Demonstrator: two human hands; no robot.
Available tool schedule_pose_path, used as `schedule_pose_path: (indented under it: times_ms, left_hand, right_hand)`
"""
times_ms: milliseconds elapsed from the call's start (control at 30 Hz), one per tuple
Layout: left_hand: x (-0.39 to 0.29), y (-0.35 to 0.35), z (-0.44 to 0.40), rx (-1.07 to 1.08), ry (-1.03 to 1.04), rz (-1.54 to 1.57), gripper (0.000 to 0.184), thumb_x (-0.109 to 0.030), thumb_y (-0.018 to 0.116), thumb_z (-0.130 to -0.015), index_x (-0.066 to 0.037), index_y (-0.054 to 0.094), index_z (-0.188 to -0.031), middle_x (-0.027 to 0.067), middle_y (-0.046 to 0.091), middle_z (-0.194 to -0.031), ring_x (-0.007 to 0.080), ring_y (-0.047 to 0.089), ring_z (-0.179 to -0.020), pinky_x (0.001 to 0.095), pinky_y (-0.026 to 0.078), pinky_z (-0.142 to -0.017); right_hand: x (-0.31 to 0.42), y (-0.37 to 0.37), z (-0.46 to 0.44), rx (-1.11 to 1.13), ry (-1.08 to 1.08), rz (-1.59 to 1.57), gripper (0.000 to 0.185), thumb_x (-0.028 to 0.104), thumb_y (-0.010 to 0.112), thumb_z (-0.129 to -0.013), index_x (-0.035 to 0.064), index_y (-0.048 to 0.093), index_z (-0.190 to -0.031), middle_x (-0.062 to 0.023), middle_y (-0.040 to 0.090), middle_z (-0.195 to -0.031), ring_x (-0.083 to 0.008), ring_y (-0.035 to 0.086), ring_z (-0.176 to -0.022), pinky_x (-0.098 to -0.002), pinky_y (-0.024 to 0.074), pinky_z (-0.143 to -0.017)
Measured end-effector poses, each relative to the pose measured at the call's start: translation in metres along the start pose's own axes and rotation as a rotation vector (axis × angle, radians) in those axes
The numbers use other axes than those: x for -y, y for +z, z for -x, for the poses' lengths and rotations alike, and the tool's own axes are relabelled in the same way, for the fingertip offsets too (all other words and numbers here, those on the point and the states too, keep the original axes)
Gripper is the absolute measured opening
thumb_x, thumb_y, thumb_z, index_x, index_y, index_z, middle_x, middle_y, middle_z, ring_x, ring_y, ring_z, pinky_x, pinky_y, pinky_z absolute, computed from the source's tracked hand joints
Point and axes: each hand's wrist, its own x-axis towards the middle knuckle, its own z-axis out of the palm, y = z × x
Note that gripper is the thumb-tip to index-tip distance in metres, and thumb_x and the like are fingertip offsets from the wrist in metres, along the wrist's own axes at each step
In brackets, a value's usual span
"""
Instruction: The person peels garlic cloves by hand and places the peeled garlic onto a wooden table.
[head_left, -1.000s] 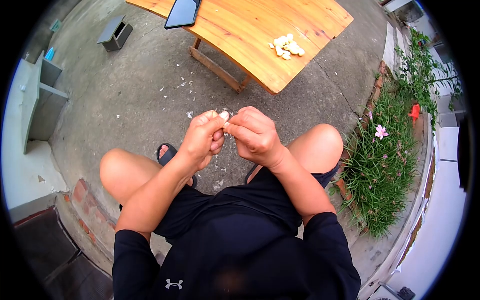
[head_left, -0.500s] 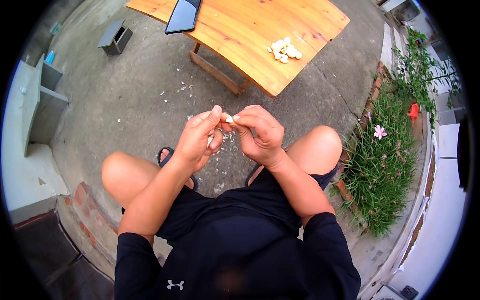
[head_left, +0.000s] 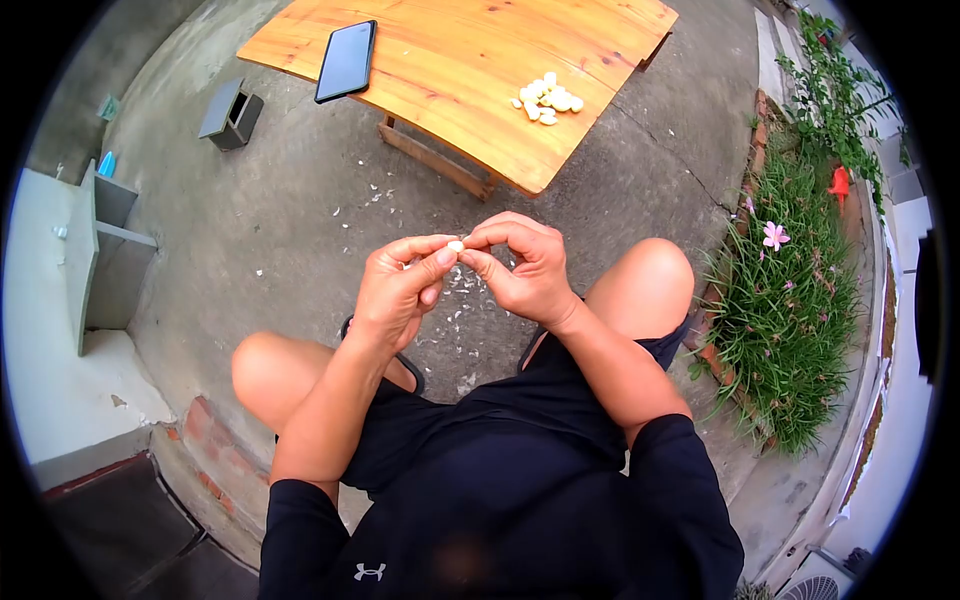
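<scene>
A small pale garlic clove (head_left: 456,247) is held up between my two hands, above the gap between my knees. My left hand (head_left: 400,285) pinches it between thumb and forefinger, the other fingers curled in. From the other side, the thumb and forefinger of my right hand (head_left: 525,262) are pinched together at the clove's edge. Whether loose skin is between the right fingertips is too small to make out. A little pile of peeled garlic cloves (head_left: 548,98) lies on the wooden table (head_left: 450,80) ahead.
A phone (head_left: 346,62) lies at the table's left edge. White papery flakes (head_left: 462,315) are scattered over the concrete floor between my feet. A grey box-like stool (head_left: 230,115) stands to the left. Grass with pink flowers (head_left: 775,236) grows in a brick-edged bed at the right.
My left thumb has come down onto the clove, where before it pointed up. The right hand stays pinched at it. The whole view has shifted slightly.
</scene>
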Motion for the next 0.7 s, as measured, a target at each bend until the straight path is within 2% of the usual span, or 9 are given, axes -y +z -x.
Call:
schedule_pose_path:
  times_ms: [167,267,367,467,567,700]
  left_hand:
    - [-0.001,-0.002,-0.001,-0.008,-0.012,-0.047,0.019,-0.006,0.075,-0.092,0.000,0.073,-0.109,0.0022,0.070,-0.084,0.0037,0.050,-0.055,0.0173,0.036,-0.047]
    - [-0.001,0.001,0.000,-0.032,-0.008,-0.072,0.017,-0.006,0.073,-0.093,0.000,0.073,-0.109,0.0045,0.071,-0.086,0.0038,0.050,-0.054,0.0174,0.036,-0.045]
    - [-0.003,0.004,-0.001,-0.037,-0.009,-0.048,0.015,-0.006,0.069,-0.095,0.000,0.072,-0.108,0.0074,0.072,-0.088,0.0042,0.049,-0.053,0.0177,0.034,-0.043]
    - [-0.006,0.005,-0.002,-0.027,-0.027,0.008,0.014,-0.006,0.068,-0.095,0.000,0.072,-0.108,0.0062,0.070,-0.084,0.0045,0.049,-0.052,0.0176,0.032,-0.041]
    - [-0.002,0.000,-0.004,-0.019,-0.054,0.040,0.014,-0.005,0.067,-0.095,-0.001,0.071,-0.108,0.0044,0.067,-0.080,0.0048,0.049,-0.052,0.0176,0.031,-0.040]
    - [-0.003,-0.001,-0.005,-0.020,-0.096,0.036,0.013,-0.004,0.068,-0.094,-0.001,0.072,-0.107,0.0037,0.067,-0.079,0.0049,0.049,-0.052,0.0179,0.032,-0.040]
  right_hand:
    - [-0.001,-0.006,0.001,0.049,0.111,-0.108,0.007,0.005,0.078,-0.085,0.0012,0.073,-0.087,-0.0100,0.072,-0.083,-0.0156,0.067,-0.074,-0.0279,0.0535,-0.067]
    - [-0.005,-0.006,0.006,0.079,0.265,-0.203,0.009,0.009,0.076,-0.089,0.0007,0.072,-0.091,-0.0074,0.072,-0.083,-0.0111,0.064,-0.074,-0.0268,0.0527,-0.067]
    - [-0.005,0.000,0.008,0.069,0.514,-0.436,0.011,0.011,0.073,-0.093,-0.0002,0.071,-0.095,-0.0052,0.072,-0.085,-0.0084,0.062,-0.074,-0.0249,0.0520,-0.067]
    - [-0.010,0.003,0.006,0.056,0.500,-0.559,0.013,0.010,0.073,-0.094,-0.0012,0.070,-0.099,-0.0041,0.072,-0.087,-0.0073,0.062,-0.074,-0.0231,0.0522,-0.066]
    - [-0.007,0.004,0.005,0.073,0.391,-0.413,0.011,0.008,0.074,-0.094,-0.0016,0.071,-0.098,-0.0038,0.072,-0.086,-0.0068,0.063,-0.074,-0.0229,0.0531,-0.066]
    - [-0.010,0.002,0.006,0.075,0.491,-0.549,0.009,0.006,0.074,-0.092,-0.0019,0.072,-0.096,-0.0043,0.073,-0.085,-0.0070,0.065,-0.075,-0.0238,0.0542,-0.067]
